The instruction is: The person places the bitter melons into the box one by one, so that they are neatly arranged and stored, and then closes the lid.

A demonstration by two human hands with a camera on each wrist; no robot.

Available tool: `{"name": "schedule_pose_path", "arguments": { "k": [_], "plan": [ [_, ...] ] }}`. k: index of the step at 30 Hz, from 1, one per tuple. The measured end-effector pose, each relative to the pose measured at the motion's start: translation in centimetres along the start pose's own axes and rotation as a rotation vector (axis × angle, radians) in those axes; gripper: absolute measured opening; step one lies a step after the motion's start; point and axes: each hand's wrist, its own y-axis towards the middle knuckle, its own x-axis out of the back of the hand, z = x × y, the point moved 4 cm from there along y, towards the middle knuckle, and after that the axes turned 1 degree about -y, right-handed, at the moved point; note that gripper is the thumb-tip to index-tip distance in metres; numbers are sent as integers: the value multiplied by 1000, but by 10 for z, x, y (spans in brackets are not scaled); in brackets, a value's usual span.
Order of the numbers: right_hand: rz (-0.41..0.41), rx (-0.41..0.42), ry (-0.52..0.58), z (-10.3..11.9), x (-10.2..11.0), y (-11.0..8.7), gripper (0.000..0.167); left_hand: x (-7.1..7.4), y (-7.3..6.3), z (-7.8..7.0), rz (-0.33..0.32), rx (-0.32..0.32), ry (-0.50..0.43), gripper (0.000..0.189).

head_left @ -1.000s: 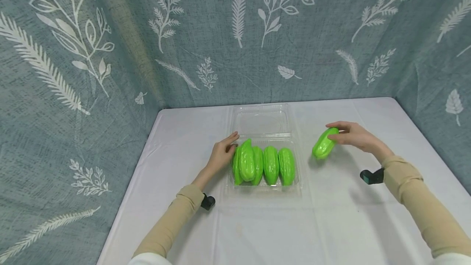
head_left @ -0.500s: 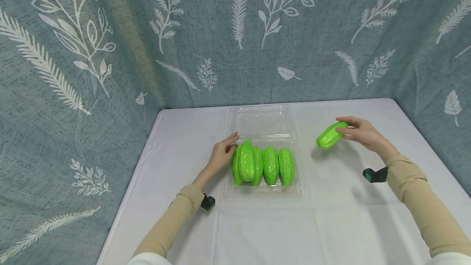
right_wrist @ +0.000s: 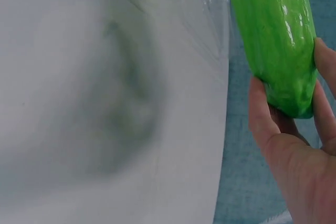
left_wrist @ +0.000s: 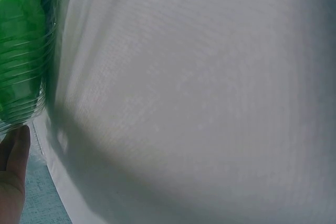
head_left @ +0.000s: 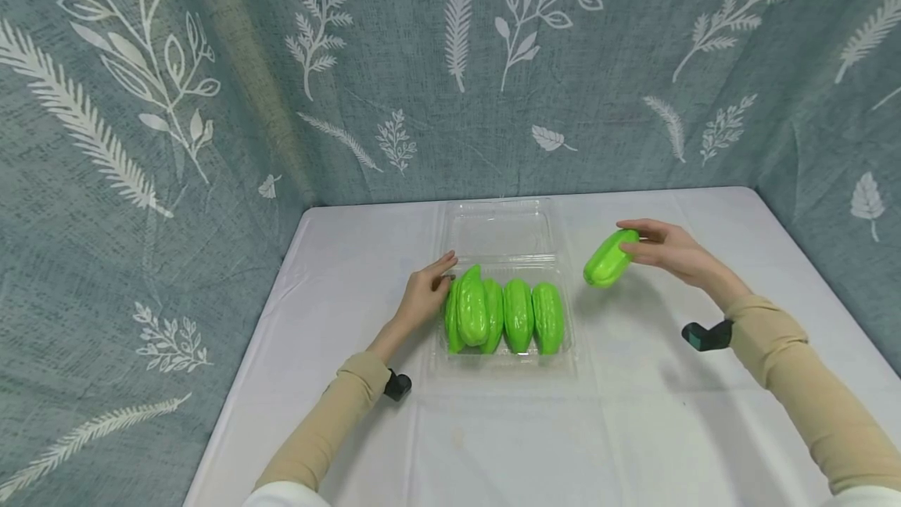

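Note:
My right hand (head_left: 665, 250) grips a glossy green ridged gourd (head_left: 609, 259) by one end, between thumb and fingers. It is raised over the white table to the right of a clear plastic clamshell box (head_left: 572, 319), casting a shadow below. The right wrist view shows fingertips around the lower end of this gourd (right_wrist: 278, 40). Several similar gourds (head_left: 518, 315) lie lengthwise in the box, and another gourd (head_left: 472, 307) rests on top at the left. My left hand (head_left: 421, 296) touches the box's left side near the hinge, its fingers fairly straight. One fingertip (left_wrist: 22, 131) meets the ribbed corner.
The box's transparent lid (head_left: 501, 229) lies folded back toward the rear edge. A white cloth covers the table (head_left: 507, 436). Blue-grey curtains (head_left: 422, 61) with white leaf patterns stand behind and at both sides.
My right hand, with the gourd, first shifted right and away, then came back left toward the box, a little higher in the view. My left hand and the box have stayed put.

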Motion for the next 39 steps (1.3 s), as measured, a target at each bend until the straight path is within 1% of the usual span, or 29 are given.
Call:
{"name": "schedule_pose_path", "arguments": {
  "k": [6,11,18,25,33,39],
  "plan": [
    [26,21,-2,8,-8,3,63,0,1,1,-3,-10,0,39],
    [55,53,-3,17,-13,4,62,0,0,1,-5,-12,-1,39],
    [108,91,9,26,-22,7,60,-1,0,2,1,0,0,40],
    [164,124,3,34,-31,10,59,-2,1,2,0,-8,5,39],
    [219,155,-24,42,-42,16,57,-1,1,0,0,-7,6,39],
    [254,178,-40,49,-52,18,56,-2,2,2,2,3,13,39]
  ]
}}
